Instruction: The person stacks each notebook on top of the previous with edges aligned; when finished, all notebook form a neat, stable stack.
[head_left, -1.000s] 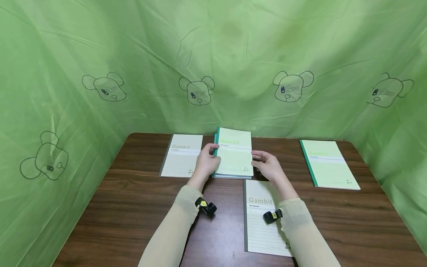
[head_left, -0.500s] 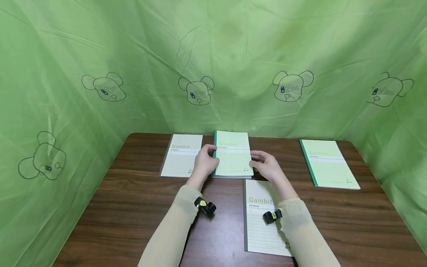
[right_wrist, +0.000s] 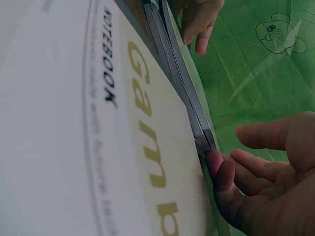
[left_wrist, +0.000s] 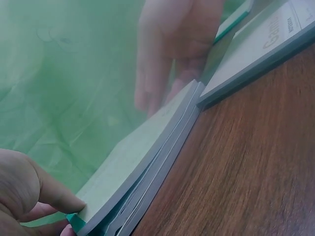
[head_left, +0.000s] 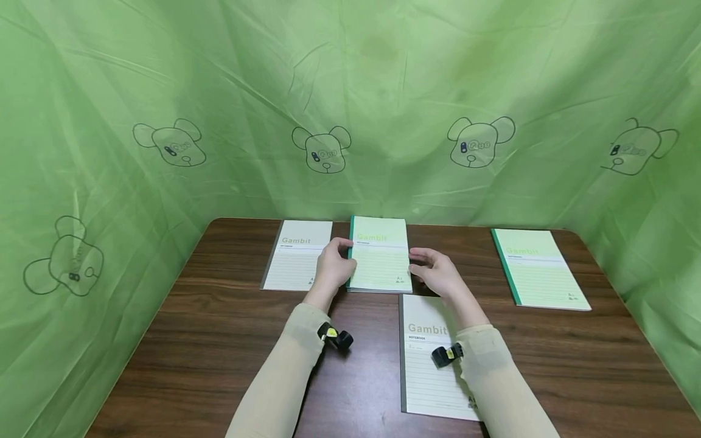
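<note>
A green-spined notebook (head_left: 381,261) lies on top of a small stack at the back middle of the table. At its left edge, my left hand (head_left: 331,269) pinches the spine side; in the left wrist view the thumb of that hand (left_wrist: 27,189) presses the cover corner (left_wrist: 106,182), with fingers at the green spine. My right hand (head_left: 438,274) is at the opposite edge. The right wrist view shows that hand's fingertips (right_wrist: 214,160) touching the stack's edge (right_wrist: 184,81), the thumb raised off the cover.
A grey-spined notebook (head_left: 298,261) lies left of the stack, another (head_left: 429,377) in front, partly under my right forearm. A green-spined notebook (head_left: 542,271) lies at the right of the wooden table (head_left: 208,365). A green curtain (head_left: 394,91) hangs behind.
The top notebook has shifted left and toward me, coming into line with the stack below. Both hands have moved slightly left with it.
</note>
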`<state>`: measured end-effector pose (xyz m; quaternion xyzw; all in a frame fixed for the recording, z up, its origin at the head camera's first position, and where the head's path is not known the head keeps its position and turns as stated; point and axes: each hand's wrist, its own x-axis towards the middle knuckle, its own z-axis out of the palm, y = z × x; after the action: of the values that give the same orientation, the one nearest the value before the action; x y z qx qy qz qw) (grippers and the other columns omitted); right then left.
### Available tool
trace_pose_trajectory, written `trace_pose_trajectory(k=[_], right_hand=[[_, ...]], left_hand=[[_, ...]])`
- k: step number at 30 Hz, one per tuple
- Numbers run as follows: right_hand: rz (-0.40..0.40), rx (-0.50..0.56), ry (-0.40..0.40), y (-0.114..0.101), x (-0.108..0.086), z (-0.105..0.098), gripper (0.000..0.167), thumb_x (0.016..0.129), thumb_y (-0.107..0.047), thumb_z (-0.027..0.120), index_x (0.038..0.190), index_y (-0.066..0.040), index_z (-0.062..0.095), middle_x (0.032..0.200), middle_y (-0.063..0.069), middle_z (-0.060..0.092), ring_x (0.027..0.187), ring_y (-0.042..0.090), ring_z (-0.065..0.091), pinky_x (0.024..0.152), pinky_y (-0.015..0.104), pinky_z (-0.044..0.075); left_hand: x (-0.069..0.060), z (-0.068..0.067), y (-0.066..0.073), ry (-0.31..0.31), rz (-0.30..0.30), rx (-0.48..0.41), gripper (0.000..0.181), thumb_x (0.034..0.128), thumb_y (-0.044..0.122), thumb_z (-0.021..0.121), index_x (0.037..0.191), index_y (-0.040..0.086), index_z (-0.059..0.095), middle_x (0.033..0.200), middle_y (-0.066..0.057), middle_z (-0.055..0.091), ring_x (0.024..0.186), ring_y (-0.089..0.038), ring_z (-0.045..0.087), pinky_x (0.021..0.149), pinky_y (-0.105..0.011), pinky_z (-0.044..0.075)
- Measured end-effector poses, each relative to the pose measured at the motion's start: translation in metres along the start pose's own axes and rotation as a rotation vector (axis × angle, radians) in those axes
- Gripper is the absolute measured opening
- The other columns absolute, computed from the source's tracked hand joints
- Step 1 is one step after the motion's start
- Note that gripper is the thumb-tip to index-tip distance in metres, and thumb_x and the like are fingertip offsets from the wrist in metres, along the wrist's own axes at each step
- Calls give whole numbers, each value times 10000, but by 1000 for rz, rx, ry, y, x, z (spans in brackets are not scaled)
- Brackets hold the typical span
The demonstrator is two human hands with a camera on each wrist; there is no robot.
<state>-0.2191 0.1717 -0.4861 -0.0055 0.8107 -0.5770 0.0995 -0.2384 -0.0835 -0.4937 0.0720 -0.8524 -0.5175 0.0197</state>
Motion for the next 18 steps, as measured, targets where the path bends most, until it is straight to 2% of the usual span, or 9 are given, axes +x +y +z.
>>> trace_pose_trajectory(k=[5, 9, 14, 18], right_hand=[[11, -8, 9, 0, 1, 1, 512, 1066, -53, 659, 1558, 30, 544, 1544, 226, 601, 1061, 310, 671, 862, 349, 562], [14, -14, 8, -1, 2, 1, 504, 1075, -60, 650, 1560, 27, 544, 1548, 231, 594, 1131, 339, 674, 914, 394, 571], [17, -16, 3, -2, 4, 1, 498, 1085, -72, 645, 1563, 23, 544, 1553, 236, 586, 1205, 345, 667, 969, 441, 575], [21, -12, 3, -2, 5, 2, 494, 1086, -72, 645, 1560, 26, 547, 1543, 241, 593, 1214, 352, 667, 972, 447, 575]], left_hand=[[2, -1, -2, -26, -1, 20, 504, 855, -72, 657, 1335, 82, 686, 1393, -159, 663, 1032, -310, 602, 830, -394, 492], [3, -2, -2, -45, 0, 44, 477, 873, -46, 660, 1333, 81, 681, 1350, -151, 672, 1105, -321, 614, 863, -413, 513], [4, -5, 0, -53, 2, 84, 410, 897, -21, 682, 1293, 85, 697, 1250, -137, 694, 1140, -348, 649, 901, -470, 549], [5, -7, 2, -54, 5, 100, 438, 884, -18, 699, 1308, 91, 690, 1210, -134, 710, 1121, -353, 665, 917, -489, 560]])
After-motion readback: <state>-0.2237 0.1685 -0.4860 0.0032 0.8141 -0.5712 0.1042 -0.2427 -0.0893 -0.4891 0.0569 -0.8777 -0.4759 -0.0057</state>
